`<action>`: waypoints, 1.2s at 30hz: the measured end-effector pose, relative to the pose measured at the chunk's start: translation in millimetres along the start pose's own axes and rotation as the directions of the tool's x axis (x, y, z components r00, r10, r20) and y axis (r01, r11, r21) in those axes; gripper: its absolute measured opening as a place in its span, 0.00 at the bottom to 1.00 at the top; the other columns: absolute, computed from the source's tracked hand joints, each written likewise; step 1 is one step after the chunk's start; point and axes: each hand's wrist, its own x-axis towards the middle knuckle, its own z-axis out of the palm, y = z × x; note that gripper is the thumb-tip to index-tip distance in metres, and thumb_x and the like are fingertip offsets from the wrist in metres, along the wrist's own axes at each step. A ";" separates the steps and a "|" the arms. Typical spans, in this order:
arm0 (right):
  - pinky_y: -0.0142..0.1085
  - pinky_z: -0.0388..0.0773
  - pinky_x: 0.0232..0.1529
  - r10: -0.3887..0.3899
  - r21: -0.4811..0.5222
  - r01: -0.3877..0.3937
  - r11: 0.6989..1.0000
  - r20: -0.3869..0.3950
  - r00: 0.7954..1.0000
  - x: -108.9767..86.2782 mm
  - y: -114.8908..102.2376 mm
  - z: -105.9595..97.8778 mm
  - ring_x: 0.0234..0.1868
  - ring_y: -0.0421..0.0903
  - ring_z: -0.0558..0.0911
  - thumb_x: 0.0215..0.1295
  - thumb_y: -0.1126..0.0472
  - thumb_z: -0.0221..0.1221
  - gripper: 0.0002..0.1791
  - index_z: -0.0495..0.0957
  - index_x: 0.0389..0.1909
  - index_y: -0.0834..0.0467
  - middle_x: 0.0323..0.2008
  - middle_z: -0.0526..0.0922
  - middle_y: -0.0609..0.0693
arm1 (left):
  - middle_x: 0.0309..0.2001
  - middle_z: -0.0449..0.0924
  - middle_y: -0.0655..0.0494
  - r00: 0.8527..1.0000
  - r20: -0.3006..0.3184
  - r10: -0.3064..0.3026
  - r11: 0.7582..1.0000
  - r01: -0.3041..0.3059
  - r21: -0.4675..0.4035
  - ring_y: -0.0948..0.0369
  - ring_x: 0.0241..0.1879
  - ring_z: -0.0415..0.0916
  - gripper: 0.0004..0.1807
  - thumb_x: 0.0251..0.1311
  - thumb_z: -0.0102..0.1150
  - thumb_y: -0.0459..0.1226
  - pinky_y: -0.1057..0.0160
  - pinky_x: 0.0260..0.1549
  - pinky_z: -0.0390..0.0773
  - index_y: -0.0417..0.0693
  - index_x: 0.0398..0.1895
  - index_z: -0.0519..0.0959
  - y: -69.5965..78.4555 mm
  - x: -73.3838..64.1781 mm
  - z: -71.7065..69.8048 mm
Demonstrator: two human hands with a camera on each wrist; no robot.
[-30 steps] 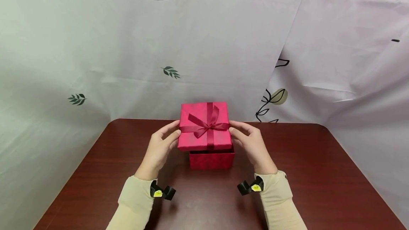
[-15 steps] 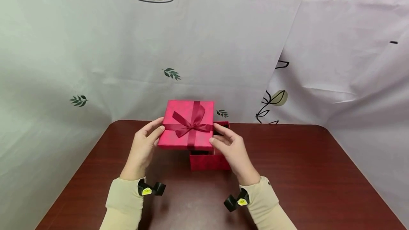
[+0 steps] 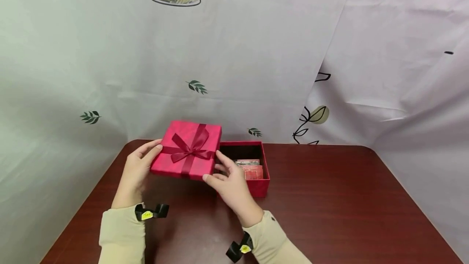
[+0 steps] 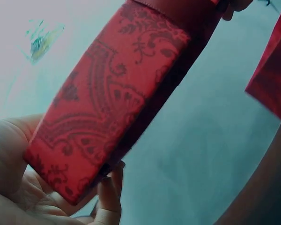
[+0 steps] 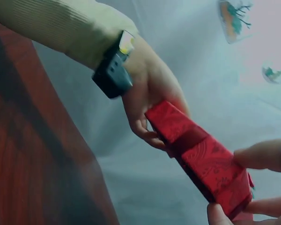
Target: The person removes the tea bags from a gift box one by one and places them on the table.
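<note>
Both hands hold a red gift box lid (image 3: 188, 148) with a dark red ribbon bow, raised and tilted in the head view. The left hand (image 3: 133, 170) grips its left edge. On the opposite edge, the right hand (image 3: 232, 186) pinches the lid near its front corner. The patterned side of the lid (image 4: 107, 93) fills much of the left wrist view, fingers curled under its rim. Right of the lid stands the red box base (image 3: 261, 188), uncovered, its left part hidden behind lid and hand. Inside it are red packets or cards (image 3: 253, 172) against a dark interior.
The dark red-brown wooden table (image 3: 329, 199) extends around the box to rounded back corners. Behind it hangs a pale cloth backdrop (image 3: 256, 52) with printed leaves. Each wrist carries a small black camera, such as the right wrist camera (image 3: 234, 251).
The lid has moved left off the box base, carried by both hands, and now tilts. The base's inside and the red contents have come into view.
</note>
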 end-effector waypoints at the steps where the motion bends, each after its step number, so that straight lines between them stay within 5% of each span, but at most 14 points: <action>1: 0.40 0.82 0.53 -0.005 -0.016 0.005 1.000 -0.003 1.000 0.0 0.8 5.4 0.52 0.55 0.83 0.63 0.67 0.67 0.40 0.63 0.75 0.63 0.67 0.71 0.64 | 0.42 0.82 0.70 1.000 -0.016 -0.007 1.000 0.007 0.004 0.68 0.37 0.83 0.24 0.68 0.63 0.47 0.69 0.37 0.84 0.50 0.65 0.77 -1.2 1.6 -3.7; 10: 0.45 0.80 0.57 0.015 -0.127 -0.015 0.992 -0.002 1.000 6.1 21.4 42.5 0.60 0.59 0.79 0.66 0.67 0.63 0.40 0.59 0.76 0.65 0.71 0.65 0.63 | 0.36 0.81 0.73 0.990 -0.127 -0.066 0.997 0.069 0.023 0.70 0.34 0.80 0.10 0.69 0.62 0.45 0.72 0.34 0.82 0.62 0.50 0.85 -18.6 14.9 -24.8; 14: 0.45 0.80 0.57 0.038 -0.185 -0.037 0.982 0.000 0.999 10.5 34.5 52.5 0.59 0.60 0.78 0.68 0.67 0.61 0.39 0.56 0.77 0.67 0.71 0.64 0.65 | 0.39 0.78 0.73 0.987 -0.136 -0.082 0.989 0.097 0.115 0.72 0.35 0.77 0.20 0.72 0.58 0.45 0.73 0.35 0.80 0.50 0.62 0.80 -30.8 21.8 -29.3; 17: 0.47 0.78 0.59 0.055 -0.219 -0.053 0.974 0.004 0.998 13.4 45.4 58.8 0.62 0.62 0.77 0.70 0.68 0.59 0.38 0.54 0.77 0.69 0.71 0.62 0.68 | 0.49 0.78 0.62 0.984 -0.143 -0.105 0.971 0.133 0.199 0.73 0.38 0.75 0.27 0.74 0.54 0.45 0.74 0.36 0.78 0.40 0.70 0.72 -40.3 25.9 -31.3; 23: 0.48 0.74 0.62 0.073 -0.247 -0.080 0.966 -0.038 0.997 19.3 63.9 66.9 0.69 0.61 0.70 0.70 0.71 0.56 0.36 0.54 0.76 0.72 0.72 0.62 0.69 | 0.73 0.62 0.40 0.982 -0.096 -0.161 0.946 0.181 0.267 0.60 0.57 0.68 0.30 0.76 0.48 0.46 0.77 0.39 0.73 0.38 0.75 0.64 -55.8 30.6 -34.1; 29: 0.51 0.72 0.64 0.091 -0.253 -0.110 0.961 -0.087 0.992 24.0 73.4 68.7 0.68 0.62 0.71 0.71 0.71 0.55 0.34 0.56 0.75 0.71 0.72 0.63 0.68 | 0.74 0.58 0.35 0.984 -0.041 -0.174 0.931 0.178 0.319 0.49 0.68 0.59 0.30 0.78 0.44 0.42 0.75 0.45 0.70 0.34 0.75 0.61 -67.9 34.3 -35.5; 36: 0.56 0.63 0.70 0.098 -0.248 -0.128 0.960 -0.133 0.986 29.6 84.0 66.2 0.72 0.62 0.65 0.70 0.72 0.53 0.33 0.57 0.74 0.71 0.72 0.63 0.68 | 0.74 0.56 0.30 0.982 0.039 -0.183 0.892 0.150 0.427 0.44 0.71 0.56 0.28 0.79 0.41 0.37 0.54 0.63 0.66 0.30 0.75 0.59 -73.1 36.3 -31.9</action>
